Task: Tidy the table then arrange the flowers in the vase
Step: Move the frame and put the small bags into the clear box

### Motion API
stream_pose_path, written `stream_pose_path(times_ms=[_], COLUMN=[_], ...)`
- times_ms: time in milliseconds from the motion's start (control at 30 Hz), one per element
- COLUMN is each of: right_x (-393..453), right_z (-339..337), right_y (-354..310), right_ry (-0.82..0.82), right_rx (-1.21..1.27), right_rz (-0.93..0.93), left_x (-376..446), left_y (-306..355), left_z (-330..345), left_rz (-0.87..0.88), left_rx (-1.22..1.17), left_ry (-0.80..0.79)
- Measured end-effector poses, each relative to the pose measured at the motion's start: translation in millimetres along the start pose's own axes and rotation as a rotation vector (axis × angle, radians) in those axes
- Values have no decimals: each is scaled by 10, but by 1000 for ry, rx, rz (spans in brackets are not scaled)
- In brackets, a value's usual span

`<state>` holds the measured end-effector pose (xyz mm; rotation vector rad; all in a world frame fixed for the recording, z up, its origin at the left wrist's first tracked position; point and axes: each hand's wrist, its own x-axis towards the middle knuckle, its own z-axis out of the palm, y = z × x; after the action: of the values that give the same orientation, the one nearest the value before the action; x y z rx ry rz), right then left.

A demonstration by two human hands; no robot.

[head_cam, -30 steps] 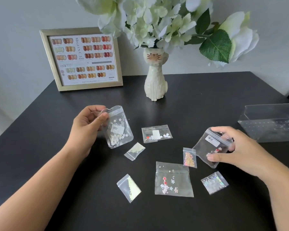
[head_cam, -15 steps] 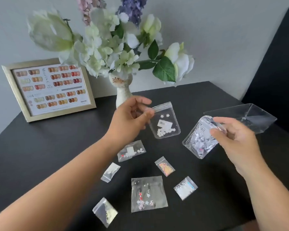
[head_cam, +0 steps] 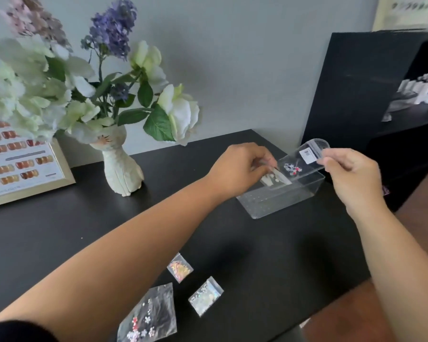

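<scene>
A clear plastic box [head_cam: 279, 201] stands at the right of the black table [head_cam: 59, 233]. My left hand [head_cam: 242, 166] reaches over its open top, pinching a small clear bag of white flower charms [head_cam: 276, 178] that dips into the box. My right hand [head_cam: 349, 174] holds a second clear bag with red and white charms [head_cam: 304, 159] by its top edge above the box's far side. Three more little bags lie near the front edge: an orange one [head_cam: 180, 267], a glittery one [head_cam: 205, 295] and a larger one [head_cam: 150, 317]. White and purple flowers [head_cam: 89, 87] stand in a white cat-shaped vase [head_cam: 121, 169].
A framed nail colour chart [head_cam: 17, 166] leans on the wall at the back left. A black shelf unit [head_cam: 356, 90] with small white items stands to the right of the table. The table's right edge runs just past the box, with wooden floor below.
Both hands have carried their bags to the right, over the clear box, and the left bag now dips inside it. My view has swung right, so fewer bags on the table show.
</scene>
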<state>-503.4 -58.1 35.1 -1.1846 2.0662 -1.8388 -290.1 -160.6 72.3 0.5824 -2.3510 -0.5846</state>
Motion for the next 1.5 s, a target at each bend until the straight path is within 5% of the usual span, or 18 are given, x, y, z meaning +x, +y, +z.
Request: stream_pose_path(times_ms=[167, 433, 867, 1167, 1333, 1500], right_x=[205, 166, 37, -328, -875, -1341], right_z=[105, 297, 254, 304, 575, 720], right_y=[142, 232, 275, 7, -201, -244], right_ry=[-134, -155, -106, -115, -327, -927], right_rx=[-179, -434, -758, -537, -257, -91], right_rz=[10, -7, -120, -275, -415, -250], left_x=[215, 450, 456, -333, -1241, -2088], left_y=[-26, -189, -311, -166, -216, -219], left_z=[136, 341, 464, -213, -692, -978], left_rz=[15, -165, -167, -126, -292, -440], left_rx=[239, 238, 337, 244, 159, 192], left_ry=[-159, -353, -354, -204, -195, -263])
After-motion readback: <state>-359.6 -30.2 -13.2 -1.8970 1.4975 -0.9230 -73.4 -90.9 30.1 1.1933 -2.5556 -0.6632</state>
